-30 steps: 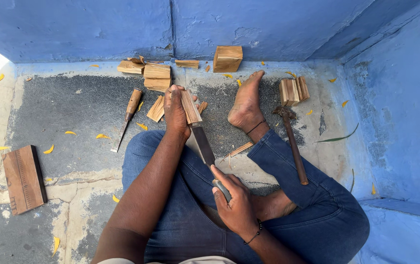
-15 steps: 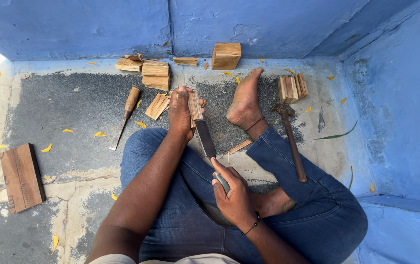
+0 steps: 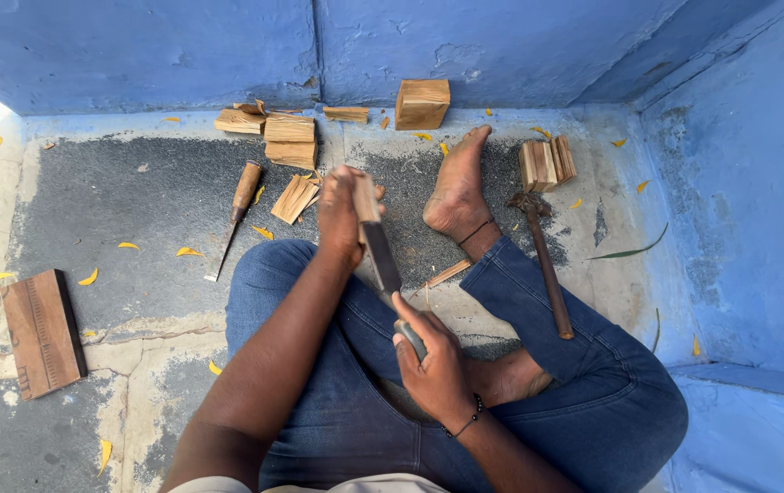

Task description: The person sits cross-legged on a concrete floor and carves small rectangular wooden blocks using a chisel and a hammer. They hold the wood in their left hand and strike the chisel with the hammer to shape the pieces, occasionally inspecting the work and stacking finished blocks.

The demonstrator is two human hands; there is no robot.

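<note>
— How much room is there on that floor (image 3: pixel 136 201)?

— Tight. Blue walls (image 3: pixel 182 46) close the far edge and the right side, meeting at the far corner. The open stretch is to the left, where only a chisel (image 3: pixel 239 205) and a flat wooden board (image 3: pixel 41 333) near the left edge lie.

— And the piece being worked?

— A narrow pale wood strip (image 3: pixel 365 196), upright, just beside the person's bare foot (image 3: pixel 456 187). The left hand (image 3: pixel 342 215) is wrapped tight round it. The right hand (image 3: pixel 433 365) is closed firmly on the handle of a long dark blade (image 3: pixel 381 256), whose edge lies against the strip.

— What's around it?

— Cut wood blocks (image 3: pixel 287 137) along the far wall, 1 bundle (image 3: pixel 545 162) by a hammer (image 3: pixel 543 265) on the right.

— Any change?

— The blade hand sits a little lower and nearer the lap than half a second ago; the strip is unmoved.
</note>
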